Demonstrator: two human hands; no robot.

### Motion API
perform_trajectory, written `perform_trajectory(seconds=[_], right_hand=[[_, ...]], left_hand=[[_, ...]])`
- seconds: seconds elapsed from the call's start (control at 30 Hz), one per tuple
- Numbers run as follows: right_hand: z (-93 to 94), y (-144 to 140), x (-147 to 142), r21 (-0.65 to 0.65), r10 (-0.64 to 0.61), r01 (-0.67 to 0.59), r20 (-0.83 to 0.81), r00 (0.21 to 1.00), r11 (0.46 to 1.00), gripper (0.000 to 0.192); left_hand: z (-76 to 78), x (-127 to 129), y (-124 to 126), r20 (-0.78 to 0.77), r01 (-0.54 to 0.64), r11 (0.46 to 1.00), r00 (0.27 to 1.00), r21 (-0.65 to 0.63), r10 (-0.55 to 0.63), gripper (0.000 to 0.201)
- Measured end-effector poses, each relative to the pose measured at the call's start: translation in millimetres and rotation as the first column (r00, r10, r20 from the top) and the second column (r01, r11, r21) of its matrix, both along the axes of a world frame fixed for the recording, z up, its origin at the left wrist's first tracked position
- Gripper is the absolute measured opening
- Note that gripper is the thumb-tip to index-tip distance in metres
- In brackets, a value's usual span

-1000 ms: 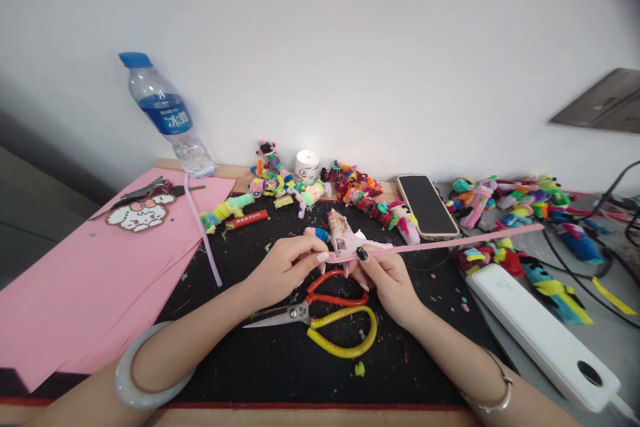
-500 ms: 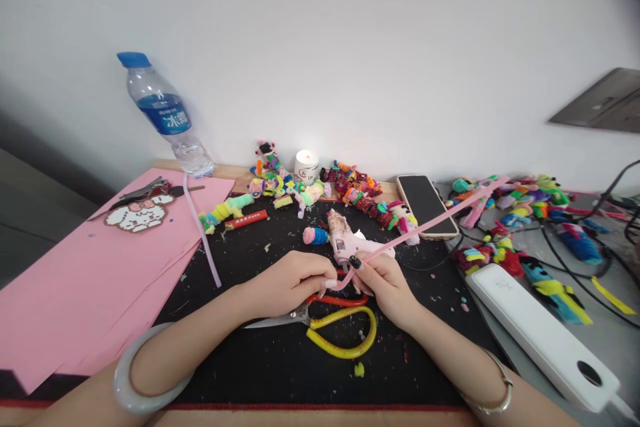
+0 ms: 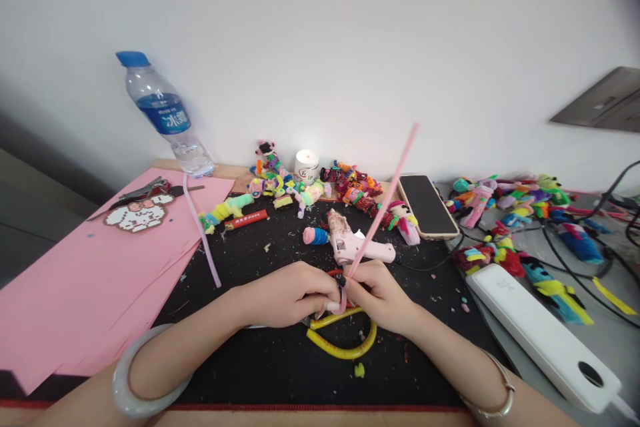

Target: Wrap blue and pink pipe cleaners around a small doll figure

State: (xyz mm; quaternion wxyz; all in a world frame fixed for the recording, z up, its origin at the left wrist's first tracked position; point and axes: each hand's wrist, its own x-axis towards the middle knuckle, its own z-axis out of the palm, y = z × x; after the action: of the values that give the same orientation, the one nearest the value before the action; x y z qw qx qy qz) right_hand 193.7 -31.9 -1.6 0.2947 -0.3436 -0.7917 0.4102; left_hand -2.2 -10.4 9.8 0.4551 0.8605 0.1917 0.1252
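Pale wall [image 3: 280, 47] behind wooden table [image 3: 240, 417]; perhaps a grey cabinet [image 3: 23, 207] left.

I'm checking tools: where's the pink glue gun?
In the head view, the glue gun lies centrally on the black mat, beyond the right hand, right of the blue roll.

A craft corner, whether in a home or workshop is unclear: a pink strip [image 3: 381, 207] rises over a table [image 3: 300, 417] bearing a scrap-flecked mat [image 3: 240, 373], scissors [image 3: 345, 351], a glue gun [image 3: 345, 247] and fuzzy figures [image 3: 480, 203].
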Motion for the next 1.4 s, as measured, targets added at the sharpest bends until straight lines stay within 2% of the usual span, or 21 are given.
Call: perform_trajectory(seconds=[0.1, 0.23, 0.3, 0.4, 0.5, 0.63, 0.87, 1.4], right_hand=[[0.7, -0.7, 0.8, 0.045, -0.078, 0.079, -0.014, 0.997, 0.996, 0.038], [1.4, -0.2, 2.8, 0.064, -0.275, 0.285, -0.136, 0.952, 0.956, 0.036], [1.9, 0.1, 2.9, 0.037, -0.314, 0.327, -0.197, 0.929, 0.944, 0.035], [2.1, -0.1, 2.1, -0.022, -0.321, 0.325, -0.226, 0.920, 0.946, 0.037], [1.5, -0.2, 1.6, -0.068, -0.336, 0.330, -0.240, 0.911, 0.942, 0.041], [1.8, 0.8, 1.6, -0.093, -0.386, 0.375, -0.285, 0.878, 0.922, 0.035], [6.1, 1.3, 1.3, -0.005, -0.356, 0.365, -0.234, 0.905, 0.931, 0.033], [6.6, 1.1, 1.3, 0.040, -0.311, 0.323, -0.180, 0.933, 0.946, 0.031]], left_hand=[[-1.0, 0.7, 0.6, 0.020, -0.051, 0.999, 0.998, -0.017, 0.051, 0.019], [-2.1, -0.1, 3.6, 0.082, -0.259, 0.961, 0.960, -0.097, 0.267, 0.022], [-3.0, -1.4, 4.7, 0.090, -0.340, 0.926, 0.930, -0.164, 0.357, 0.028], [-4.6, -3.1, 5.6, 0.113, -0.402, 0.889, 0.894, -0.221, 0.433, 0.035], [-5.6, -3.2, 6.1, 0.140, -0.429, 0.867, 0.871, -0.252, 0.472, 0.034], [-6.1, -1.7, 7.0, 0.137, -0.458, 0.827, 0.843, -0.325, 0.521, 0.028], [-7.1, 0.7, 5.4, 0.115, -0.480, 0.798, 0.827, -0.365, 0.550, 0.022], [-6.4, -0.1, 6.1, 0.145, -0.506, 0.740, 0.774, -0.442, 0.616, 0.022]])
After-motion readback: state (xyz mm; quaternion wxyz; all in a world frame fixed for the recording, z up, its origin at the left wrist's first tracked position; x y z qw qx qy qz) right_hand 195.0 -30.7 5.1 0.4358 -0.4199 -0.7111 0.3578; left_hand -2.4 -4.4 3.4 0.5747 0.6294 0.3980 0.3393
